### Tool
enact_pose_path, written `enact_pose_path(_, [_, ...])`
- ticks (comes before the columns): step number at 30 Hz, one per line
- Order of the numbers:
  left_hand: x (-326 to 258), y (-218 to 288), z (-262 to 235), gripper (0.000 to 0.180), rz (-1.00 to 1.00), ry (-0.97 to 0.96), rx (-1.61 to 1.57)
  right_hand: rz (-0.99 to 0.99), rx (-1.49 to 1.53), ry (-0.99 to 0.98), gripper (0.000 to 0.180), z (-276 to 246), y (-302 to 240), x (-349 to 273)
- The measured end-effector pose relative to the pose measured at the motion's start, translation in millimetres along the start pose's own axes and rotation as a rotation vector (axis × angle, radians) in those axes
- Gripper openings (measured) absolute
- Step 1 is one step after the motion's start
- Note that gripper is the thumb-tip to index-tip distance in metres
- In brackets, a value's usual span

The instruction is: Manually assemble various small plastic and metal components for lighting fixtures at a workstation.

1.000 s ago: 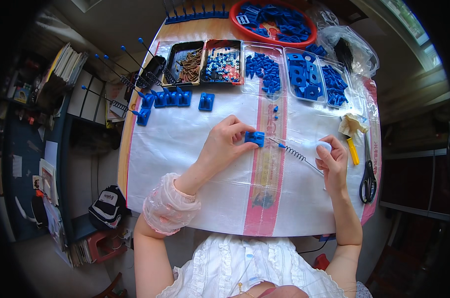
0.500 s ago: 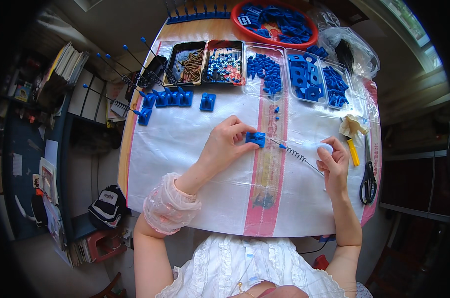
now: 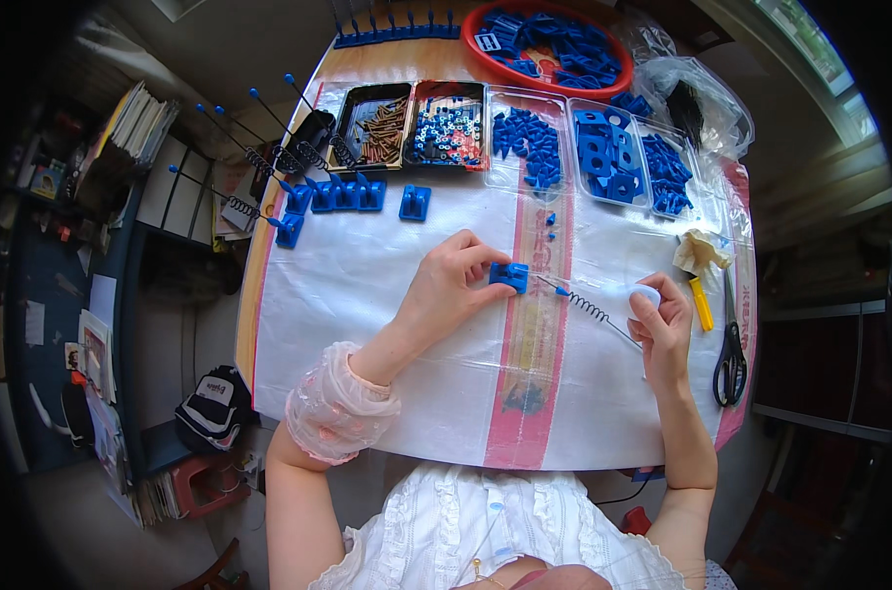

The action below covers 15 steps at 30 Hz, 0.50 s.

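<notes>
The left hand (image 3: 446,287) pinches a blue block (image 3: 510,275) near the table's (image 3: 367,285) middle. Just right, the right hand (image 3: 659,323) grips a rod (image 3: 592,310) with a spring, its tip near the block. Scissors (image 3: 729,344) lie far right.

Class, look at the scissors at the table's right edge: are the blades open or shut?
Shut. The scissors lie flat on the table, blades together in one narrow line, black handles toward the person.
</notes>
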<state>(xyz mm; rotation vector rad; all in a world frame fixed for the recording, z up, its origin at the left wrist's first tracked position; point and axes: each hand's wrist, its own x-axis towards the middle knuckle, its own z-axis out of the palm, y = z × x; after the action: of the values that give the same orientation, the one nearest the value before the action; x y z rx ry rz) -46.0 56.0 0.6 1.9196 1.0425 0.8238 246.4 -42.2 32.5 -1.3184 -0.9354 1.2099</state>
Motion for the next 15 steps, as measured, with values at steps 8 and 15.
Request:
enact_pose_path(8, [-0.4,-1.0,0.4,0.031,0.002,0.003,0.006,0.001,0.006,0.002,0.018,1.1,-1.1,-0.7])
enact_pose_path(15, [0.1,-2.2,1.0,0.031,0.003,0.002,0.025,-0.010,0.002,-0.001,0.018,0.9,0.6,-0.3])
